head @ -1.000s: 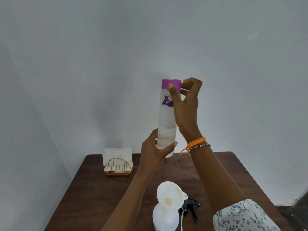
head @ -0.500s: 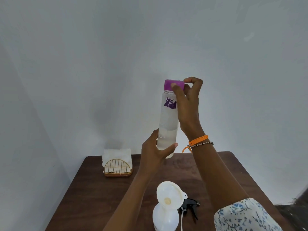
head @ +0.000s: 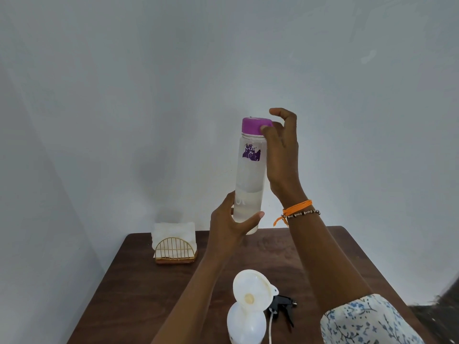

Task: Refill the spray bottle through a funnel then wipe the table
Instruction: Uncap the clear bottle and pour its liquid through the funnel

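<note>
A tall clear water bottle (head: 250, 175), partly filled, is held upright in the air above the table's far edge. My left hand (head: 229, 219) grips its base. My right hand (head: 282, 150) is at the purple cap (head: 253, 125), thumb pressed on its side and the other fingers lifted off and apart. Below, near the table's front, a white spray bottle (head: 244, 325) stands with a white funnel (head: 252, 288) set in its neck. Its black trigger head (head: 282, 307) with a white tube lies on the table just to the right.
A gold wire holder with white napkins (head: 173, 240) stands at the back left of the dark wooden table (head: 139, 281). White walls close in behind and to the left. My right forearm crosses above the table's right half.
My right hand has turned at the purple cap and its fingers have opened from a full pinch to mostly thumb contact. The bottle shifted slightly and stays held up by my left hand.
</note>
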Motion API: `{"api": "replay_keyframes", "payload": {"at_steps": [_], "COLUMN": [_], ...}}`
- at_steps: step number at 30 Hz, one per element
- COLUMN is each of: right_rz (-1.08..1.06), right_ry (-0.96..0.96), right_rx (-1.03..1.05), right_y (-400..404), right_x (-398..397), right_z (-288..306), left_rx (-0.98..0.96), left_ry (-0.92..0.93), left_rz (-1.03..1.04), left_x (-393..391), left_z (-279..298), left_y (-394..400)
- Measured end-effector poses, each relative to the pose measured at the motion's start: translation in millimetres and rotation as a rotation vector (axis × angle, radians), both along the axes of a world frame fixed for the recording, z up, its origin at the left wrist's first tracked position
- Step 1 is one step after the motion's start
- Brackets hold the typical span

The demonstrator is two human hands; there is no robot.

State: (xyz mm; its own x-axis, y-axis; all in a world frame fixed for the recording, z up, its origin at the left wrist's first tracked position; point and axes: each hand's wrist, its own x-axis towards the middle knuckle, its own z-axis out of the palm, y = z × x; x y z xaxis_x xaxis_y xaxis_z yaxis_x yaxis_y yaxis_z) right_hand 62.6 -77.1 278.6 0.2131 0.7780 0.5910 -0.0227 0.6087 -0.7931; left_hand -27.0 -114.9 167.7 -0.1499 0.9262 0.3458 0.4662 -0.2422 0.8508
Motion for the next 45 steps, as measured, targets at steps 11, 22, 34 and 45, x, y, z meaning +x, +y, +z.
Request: {"api": "replay_keyframes", "payload": {"at_steps": [11,22,34,45], "right_rz": [-0.068,-0.182,-0.221,-0.141], "right_ry": [-0.09,-0.169,-0.251,-0.149], "right_rx": [-0.033,-0.021,0.001,-0.013], "right_y": [1.9,1.6,4.0,4.5], "right_x": [0.0,-1.0,1.1,-2.4], "right_z": [4.6,5.4,5.2,3.3], "left_rx": [0.01,0.008,-0.008,-0.02], "left_ry": [-0.007,0.0,0.001,0.003], "left_rz": [-0.012,-0.014,-0.019,-0.023], "left_x": [1.0,2.0,3.2,4.2], "left_z": [4.2,5.5,1.9,1.2], "left_y": [-1.6,-1.6,-0.7,-0.6]}}
